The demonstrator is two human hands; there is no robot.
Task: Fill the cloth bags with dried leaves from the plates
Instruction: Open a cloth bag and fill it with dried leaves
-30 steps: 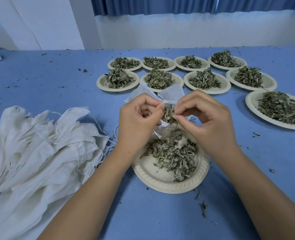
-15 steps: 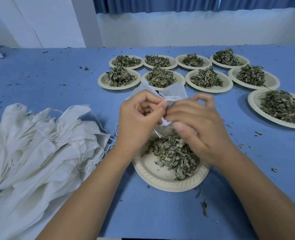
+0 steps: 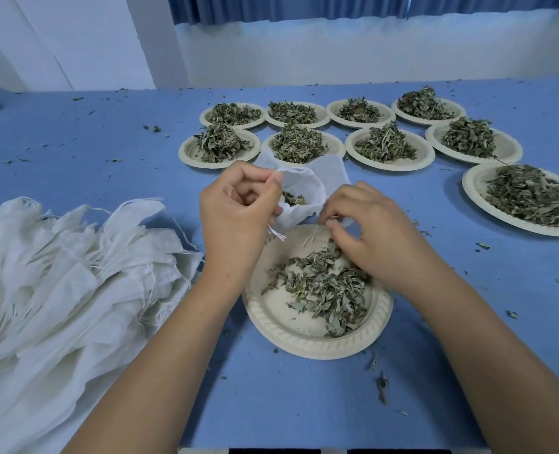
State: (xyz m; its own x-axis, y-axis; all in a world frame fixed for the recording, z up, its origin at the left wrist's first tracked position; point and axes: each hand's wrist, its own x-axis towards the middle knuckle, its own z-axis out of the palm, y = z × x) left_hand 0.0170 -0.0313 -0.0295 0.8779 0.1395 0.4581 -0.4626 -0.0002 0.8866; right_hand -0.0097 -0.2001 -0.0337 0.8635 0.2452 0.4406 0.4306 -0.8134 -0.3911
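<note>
My left hand (image 3: 235, 217) pinches the rim of a small cloth bag (image 3: 304, 185) and holds its mouth open, just past the far edge of the near plate (image 3: 291, 339). My right hand (image 3: 379, 237) bends over the dried leaves (image 3: 324, 286) at that far edge, right beside the bag. I cannot tell if its fingers hold any. A few leaves sit inside the bag. A pile of empty bags (image 3: 58, 273) lies on my left, its edge close to my left arm. More full plates (image 3: 396, 165) crowd the table (image 3: 91, 142) behind the bag and to the right. The far left of the table is open, with only leaf bits.
</note>
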